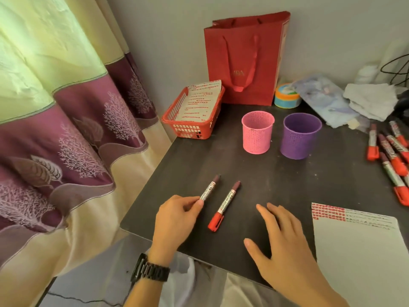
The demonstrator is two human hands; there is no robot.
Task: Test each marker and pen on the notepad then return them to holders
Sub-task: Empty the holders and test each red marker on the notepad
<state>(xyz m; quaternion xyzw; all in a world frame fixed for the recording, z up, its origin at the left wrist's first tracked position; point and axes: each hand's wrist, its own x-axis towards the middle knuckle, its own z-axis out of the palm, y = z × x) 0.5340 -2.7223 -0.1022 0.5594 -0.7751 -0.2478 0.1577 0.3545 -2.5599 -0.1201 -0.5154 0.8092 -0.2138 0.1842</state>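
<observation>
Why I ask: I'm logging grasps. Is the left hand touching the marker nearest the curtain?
Touching. The head view shows the left hand pinching the marker at its near end.

Left hand (177, 216) pinching; right hand (285, 244) spread.

Soft, moderately bright daylight enters from the left through the curtain (44, 63), whose pale upper panel glows yellow-green and is close to overexposed. The dark table (276, 185) shows a faint matte sheen without hard glare. The pink holder (257, 135) and purple holder (301, 136) cast only weak, diffuse shadows. Wide-angle distortion bends lines near the frame edges. Detail is slightly soft: print on the marker (209, 189) gripped by the left hand (174, 216) is illegible.
</observation>
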